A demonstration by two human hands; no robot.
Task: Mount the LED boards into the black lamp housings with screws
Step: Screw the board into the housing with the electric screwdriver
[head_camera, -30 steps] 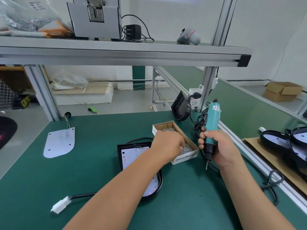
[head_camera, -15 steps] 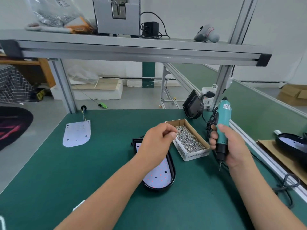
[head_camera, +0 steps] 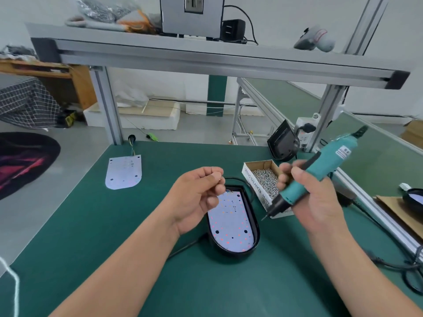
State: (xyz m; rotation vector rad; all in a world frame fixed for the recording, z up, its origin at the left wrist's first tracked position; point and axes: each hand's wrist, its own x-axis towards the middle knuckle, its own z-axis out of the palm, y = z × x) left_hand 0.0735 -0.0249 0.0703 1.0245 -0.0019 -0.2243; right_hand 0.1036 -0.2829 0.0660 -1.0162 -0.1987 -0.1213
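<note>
Left hand [head_camera: 196, 197] has left the screw box [head_camera: 263, 179], fingers pinched together; right hand [head_camera: 313, 197] now tilts the gripped screwdriver [head_camera: 320, 170].

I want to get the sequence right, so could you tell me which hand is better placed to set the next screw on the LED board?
Left. The left hand hovers pinched just above the LED board; the right hand is occupied gripping the screwdriver.

"SPRING BALANCER" is printed in black on the white side of the cardboard screw box [head_camera: 254, 182]. The white label on the teal electric screwdriver [head_camera: 325, 165] cannot be read.
</note>
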